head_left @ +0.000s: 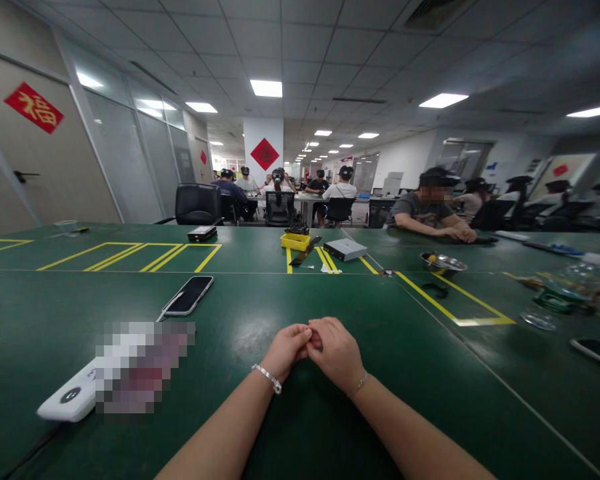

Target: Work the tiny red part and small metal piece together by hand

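My left hand [287, 350] and my right hand [336, 353] meet above the green table, just below the middle of the view. Both are closed, with their fingertips pressed together and partly overlapping. No object shows between them, but the inner fingers and palms are hidden, so I cannot tell whether something small is held. A clear beaded bracelet [267, 378] circles my left wrist, and a thin chain bracelet [359, 385] is on the right one. To the left lie a smartphone [193, 295] with a cable and a white device [73, 393], partly blurred out.
Farther back on the green table [240, 427] are a yellow tray [295, 241], a grey box [345, 249], a black box [202, 233] and a metal bowl [450, 265]. Yellow tape [430, 300] marks the surface. A plastic bottle [563, 293] lies right; a co-worker [425, 207] sits across.
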A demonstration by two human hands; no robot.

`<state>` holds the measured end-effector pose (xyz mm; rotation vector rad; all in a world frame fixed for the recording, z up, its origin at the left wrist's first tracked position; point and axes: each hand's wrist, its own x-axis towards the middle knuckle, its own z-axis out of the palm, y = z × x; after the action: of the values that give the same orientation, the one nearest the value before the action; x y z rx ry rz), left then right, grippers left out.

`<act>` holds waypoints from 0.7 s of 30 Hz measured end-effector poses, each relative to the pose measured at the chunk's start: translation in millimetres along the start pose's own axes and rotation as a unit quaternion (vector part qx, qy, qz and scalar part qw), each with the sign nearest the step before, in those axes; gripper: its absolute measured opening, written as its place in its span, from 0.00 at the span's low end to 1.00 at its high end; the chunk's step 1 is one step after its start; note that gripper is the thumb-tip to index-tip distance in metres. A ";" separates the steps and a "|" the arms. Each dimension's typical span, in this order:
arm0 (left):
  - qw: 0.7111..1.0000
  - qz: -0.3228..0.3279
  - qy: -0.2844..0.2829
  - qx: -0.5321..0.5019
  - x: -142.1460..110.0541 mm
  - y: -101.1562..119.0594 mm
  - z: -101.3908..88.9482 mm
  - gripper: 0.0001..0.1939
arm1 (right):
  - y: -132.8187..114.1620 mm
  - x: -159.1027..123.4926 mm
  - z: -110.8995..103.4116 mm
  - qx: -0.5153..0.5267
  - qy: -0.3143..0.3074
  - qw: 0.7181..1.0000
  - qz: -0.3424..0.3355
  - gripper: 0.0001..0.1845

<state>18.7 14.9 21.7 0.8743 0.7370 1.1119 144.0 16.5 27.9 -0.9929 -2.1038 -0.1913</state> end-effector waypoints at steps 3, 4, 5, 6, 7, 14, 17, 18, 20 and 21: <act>1.000 -0.014 -0.001 -0.014 -0.3 -0.6 -1.1 0.11 | 2.2 -0.9 -0.2 0.002 0.000 1.000 0.017 0.09; 1.000 -0.018 -0.003 -0.019 -0.4 -0.6 -1.8 0.11 | 2.7 -1.3 -0.3 0.004 0.000 1.000 0.020 0.08; 0.999 -0.022 -0.005 -0.022 -0.5 -0.5 -2.6 0.12 | 2.9 -1.6 -0.6 0.007 0.001 1.000 0.021 0.08; 0.999 -0.025 -0.009 -0.024 -0.8 0.0 -3.4 0.11 | 2.9 -1.8 -1.1 0.011 0.002 1.000 0.020 0.08; 0.999 -0.029 -0.013 -0.024 -1.1 0.6 -4.2 0.11 | 2.6 -1.9 -1.7 0.015 0.003 1.000 0.018 0.08; 0.998 -0.041 -0.044 -0.026 -3.3 4.9 -7.8 0.09 | 0.4 -0.6 -5.5 0.054 -0.002 0.998 0.014 0.10; 0.998 -0.044 -0.038 -0.022 -3.2 4.2 -8.3 0.09 | 1.1 -1.0 -5.3 0.052 -0.006 0.999 0.016 0.09; 0.998 -0.044 -0.037 -0.021 -3.2 4.0 -8.4 0.09 | 1.2 -1.2 -5.3 0.051 -0.004 0.999 0.014 0.09; 0.998 -0.040 -0.042 -0.021 -3.4 4.0 -8.5 0.09 | 1.0 -1.5 -6.0 0.051 0.003 0.999 0.010 0.08; 0.998 -0.038 -0.049 -0.022 -3.6 4.2 -8.5 0.09 | 0.6 -1.5 -6.6 0.051 0.007 0.999 0.009 0.08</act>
<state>8.6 14.1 21.6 0.8503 0.6569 1.0075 148.9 13.1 31.2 -0.9474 -2.0701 -0.0813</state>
